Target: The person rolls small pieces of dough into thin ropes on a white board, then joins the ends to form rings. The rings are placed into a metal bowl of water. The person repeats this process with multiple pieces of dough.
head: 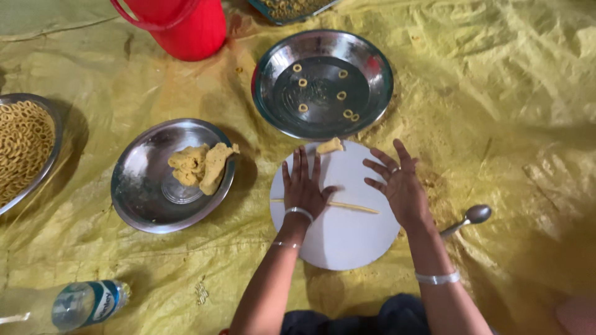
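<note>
Hands on round white board (pixel 347 239), rolling thin dough strip (pixel 354 206).

L hand (pixel 303 184): flat, palm down, fingers spread, pressing on strip's left end; nothing clamped. R hand (pixel 398 183): open, fingers splayed, at board's 3 o'clock edge, just off strip's right end, holding nothing. Small dough lump (pixel 329 146) at board's 12. Steel plate (pixel 372 62) w/ small dough rings (pixel 323 90) at 12, beyond the lump. Steel plate w/ dough mass (pixel 200 165) at 9. Spoon (pixel 469 219) at 3. Red bucket (pixel 186 25) at 11. Dish of fried rings (pixel 22 146) far 9. Plastic bottle (pixel 81 304) at 8. All on yellow sheet (pixel 496 124).
</note>
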